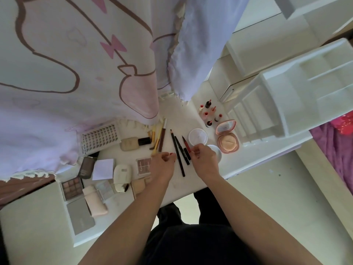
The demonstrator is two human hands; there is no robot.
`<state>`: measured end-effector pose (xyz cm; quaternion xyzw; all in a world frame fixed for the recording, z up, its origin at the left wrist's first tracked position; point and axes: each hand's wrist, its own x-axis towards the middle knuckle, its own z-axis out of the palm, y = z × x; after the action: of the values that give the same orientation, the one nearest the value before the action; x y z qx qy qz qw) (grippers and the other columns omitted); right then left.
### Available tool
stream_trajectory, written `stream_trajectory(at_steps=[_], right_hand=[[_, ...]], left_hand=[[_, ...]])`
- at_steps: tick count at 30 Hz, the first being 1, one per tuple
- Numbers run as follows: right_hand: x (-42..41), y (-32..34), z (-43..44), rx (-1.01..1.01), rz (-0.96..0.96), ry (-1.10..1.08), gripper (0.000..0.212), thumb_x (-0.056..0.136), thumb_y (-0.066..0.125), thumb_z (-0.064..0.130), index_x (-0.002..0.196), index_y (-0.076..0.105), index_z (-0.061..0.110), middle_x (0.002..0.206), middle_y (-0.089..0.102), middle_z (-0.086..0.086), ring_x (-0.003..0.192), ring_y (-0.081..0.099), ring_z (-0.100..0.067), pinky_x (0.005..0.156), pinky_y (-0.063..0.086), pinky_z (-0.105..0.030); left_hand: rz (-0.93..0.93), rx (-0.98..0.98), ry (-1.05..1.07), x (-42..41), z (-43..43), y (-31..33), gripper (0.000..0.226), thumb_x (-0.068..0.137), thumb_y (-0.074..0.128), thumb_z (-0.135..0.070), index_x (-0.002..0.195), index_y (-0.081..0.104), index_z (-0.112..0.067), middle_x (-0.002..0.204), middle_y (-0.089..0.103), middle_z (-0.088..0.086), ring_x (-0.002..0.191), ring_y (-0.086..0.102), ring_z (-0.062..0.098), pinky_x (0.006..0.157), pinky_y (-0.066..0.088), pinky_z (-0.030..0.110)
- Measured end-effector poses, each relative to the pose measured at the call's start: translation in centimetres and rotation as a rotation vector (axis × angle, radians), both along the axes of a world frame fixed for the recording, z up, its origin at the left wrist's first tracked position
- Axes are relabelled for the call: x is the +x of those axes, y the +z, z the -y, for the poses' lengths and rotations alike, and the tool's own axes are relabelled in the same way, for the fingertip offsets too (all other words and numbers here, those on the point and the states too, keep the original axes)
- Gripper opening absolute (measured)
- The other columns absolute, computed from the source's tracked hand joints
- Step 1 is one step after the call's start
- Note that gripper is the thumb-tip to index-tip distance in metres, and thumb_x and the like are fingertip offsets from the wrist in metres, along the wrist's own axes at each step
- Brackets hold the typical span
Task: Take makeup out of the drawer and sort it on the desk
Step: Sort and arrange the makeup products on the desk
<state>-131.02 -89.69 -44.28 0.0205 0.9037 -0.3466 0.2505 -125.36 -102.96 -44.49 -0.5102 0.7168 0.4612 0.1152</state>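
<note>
Desk (238, 165): white top running from lower left to right of centre; its near edge crosses diagonally under both forearms. Back edge hidden under a hanging curtain (76, 64) printed with pink bows, filling the upper left. Bare surface is scarce: a narrow strip along the near edge to the right of the right hand, and a small patch between the two hands.

White organiser (286, 96): upper right, divided into open compartments, standing on the desk's right end.

Makeup, counted:
- Lipsticks (210, 113), seven, upright, clustered right of centre just beside the organiser.
- Open pink compact (228, 139), one, mirror lid raised, near the lipsticks.
- Round white jar lid (198, 136), one, left of the compact.
- Dark pencils (177, 153), three, lying side by side at centre between the hands.
- Brushes (157, 137), a bundle of pale handles; count unclear.
- Foundation bottle (133, 143), one, on its side, black cap.
- Lash tray (100, 138), one, left of centre.
- Palettes and flat cases (72, 188), a crowded group at lower left; exact count unclear.

Left hand (162, 165): loosely curled, fingertips at the lower ends of the brushes; whether it grips anything cannot be told.

Right hand (205, 159): fingers pinched around a red liner pen (186, 143), its tip pointing toward the upper left.
</note>
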Motion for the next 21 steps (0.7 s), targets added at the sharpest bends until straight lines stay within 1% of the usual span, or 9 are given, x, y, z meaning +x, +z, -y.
stream_trajectory(at_steps=[1,3,5,7,10,14,16,19,21], right_hand=[[0.0,0.0,0.0,-0.003,0.004,0.003,0.012,0.093,0.064,0.017,0.104,0.068,0.014,0.096,0.073,-0.001,0.091,0.067,-0.019,0.084,0.053,-0.034],[-0.1,0.0,-0.1,-0.018,0.023,0.009,0.013,0.093,0.065,0.019,0.105,0.068,0.015,0.097,0.072,0.001,0.091,0.067,-0.018,0.085,0.053,-0.033],[-0.1,-0.1,-0.3,-0.034,0.036,0.015,0.014,0.093,0.065,0.018,0.106,0.068,0.015,0.099,0.071,0.001,0.092,0.067,-0.017,0.085,0.052,-0.03],[0.0,0.0,-0.4,-0.035,0.033,0.023,0.014,0.092,0.066,0.018,0.106,0.068,0.016,0.1,0.071,0.002,0.093,0.066,-0.016,0.084,0.051,-0.027],[0.1,0.3,-0.6,-0.029,0.027,0.032,0.014,0.092,0.065,0.018,0.106,0.068,0.016,0.099,0.07,0.002,0.092,0.066,-0.015,0.085,0.052,-0.028],[-0.2,1.0,-0.6,-0.015,0.051,0.029,0.016,0.094,0.061,0.018,0.107,0.07,0.017,0.1,0.072,0.002,0.093,0.066,-0.015,0.088,0.051,-0.028],[-0.6,1.4,-0.3,-0.025,0.077,0.017,0.019,0.094,0.059,0.02,0.11,0.07,0.018,0.103,0.073,0.003,0.097,0.066,-0.015,0.087,0.047,-0.024],[-1.3,2.2,0.5,-0.055,0.125,-0.004,0.025,0.095,0.057,0.023,0.116,0.07,0.022,0.109,0.072,0.008,0.099,0.06,-0.009,0.087,0.039,-0.017],[-1.7,2.4,1.2,-0.122,0.187,-0.067,0.027,0.093,0.057,0.025,0.117,0.07,0.025,0.109,0.073,0.008,0.103,0.062,-0.012,0.095,0.047,-0.026]], left_hand=[[0.005,-0.057,-0.044,-0.1,0.2,0.2,0.037,0.09,0.065,-0.039,0.119,0.065,-0.017,0.101,0.064,-0.006,0.09,0.055,0.01,0.077,0.04,0.025],[-0.012,-0.181,-0.145,-0.3,1.0,0.6,0.035,0.093,0.061,-0.038,0.121,0.06,-0.017,0.109,0.06,-0.001,0.09,0.053,0.012,0.077,0.04,0.026],[-0.016,-0.268,-0.234,-0.6,1.8,0.6,0.032,0.095,0.058,-0.036,0.121,0.057,-0.017,0.118,0.054,0.004,0.093,0.055,0.019,0.079,0.043,0.03],[0.033,-0.325,-0.314,-1.2,2.5,0.6,0.031,0.096,0.056,-0.033,0.121,0.054,-0.014,0.12,0.051,0.006,0.097,0.059,0.026,0.076,0.044,0.034],[0.079,-0.386,-0.385,-1.9,3.4,0.4,0.027,0.096,0.055,-0.028,0.117,0.054,-0.009,0.116,0.051,0.01,0.095,0.06,0.03,0.072,0.044,0.036],[0.101,-0.381,-0.429,-2.3,4.0,0.5,0.023,0.097,0.053,-0.024,0.111,0.059,-0.006,0.108,0.056,0.011,0.089,0.06,0.027,0.07,0.046,0.035],[0.107,-0.34,-0.43,-2.1,4.1,0.7,0.021,0.096,0.053,-0.023,0.107,0.062,-0.007,0.104,0.057,0.009,0.085,0.058,0.024,0.069,0.047,0.034],[0.106,-0.274,-0.398,-1.0,4.8,0.6,0.019,0.095,0.055,-0.023,0.106,0.065,-0.012,0.101,0.063,0.006,0.081,0.059,0.02,0.07,0.051,0.034],[0.107,-0.252,-0.397,-0.1,5.5,0.7,0.021,0.095,0.056,-0.024,0.111,0.067,-0.015,0.106,0.064,0.004,0.083,0.059,0.018,0.072,0.05,0.032]])
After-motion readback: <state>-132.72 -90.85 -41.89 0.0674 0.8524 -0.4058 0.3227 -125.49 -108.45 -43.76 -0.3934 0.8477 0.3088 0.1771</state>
